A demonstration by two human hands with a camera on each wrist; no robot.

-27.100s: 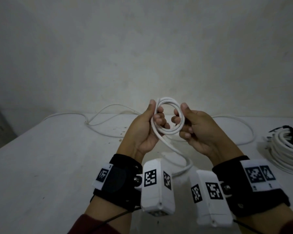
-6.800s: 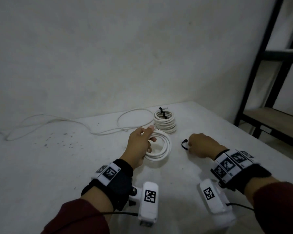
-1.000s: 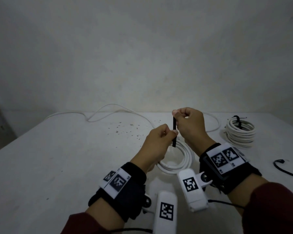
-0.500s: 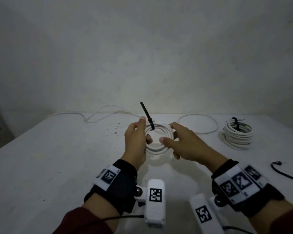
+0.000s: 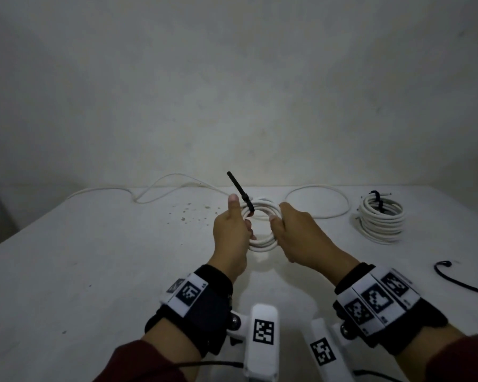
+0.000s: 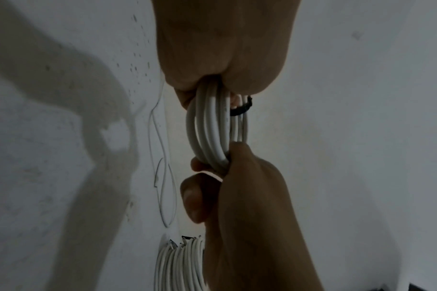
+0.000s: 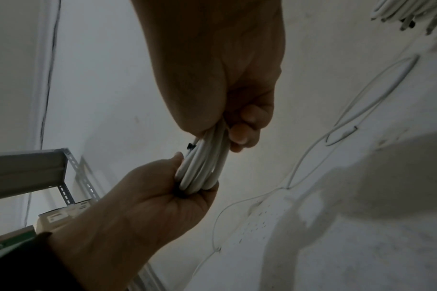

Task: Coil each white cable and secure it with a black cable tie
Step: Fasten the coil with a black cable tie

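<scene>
I hold a small coil of white cable [image 5: 261,238] upright above the table between both hands. My left hand [image 5: 240,216] grips its left side, thumb up. A black cable tie [image 5: 239,190] wraps the coil at that spot, and its free tail sticks up and to the left. My right hand [image 5: 279,215] grips the coil's right side. In the left wrist view the coil [image 6: 212,128] runs from my left hand [image 6: 224,49] to my right hand [image 6: 249,196], with the tie [image 6: 241,109] round the strands. In the right wrist view the coil [image 7: 204,163] shows between both hands.
A stack of tied white coils [image 5: 381,219] stands on the white table [image 5: 94,271] at the right. A loose white cable [image 5: 318,201] trails along the table's back edge. A spare black tie [image 5: 458,279] lies at the right. A metal shelf [image 7: 25,167] stands to the left.
One second ago the coil lay on the table and my right hand pulled the tie's tail up. Now the coil is raised and my right hand has closed on its right side.
</scene>
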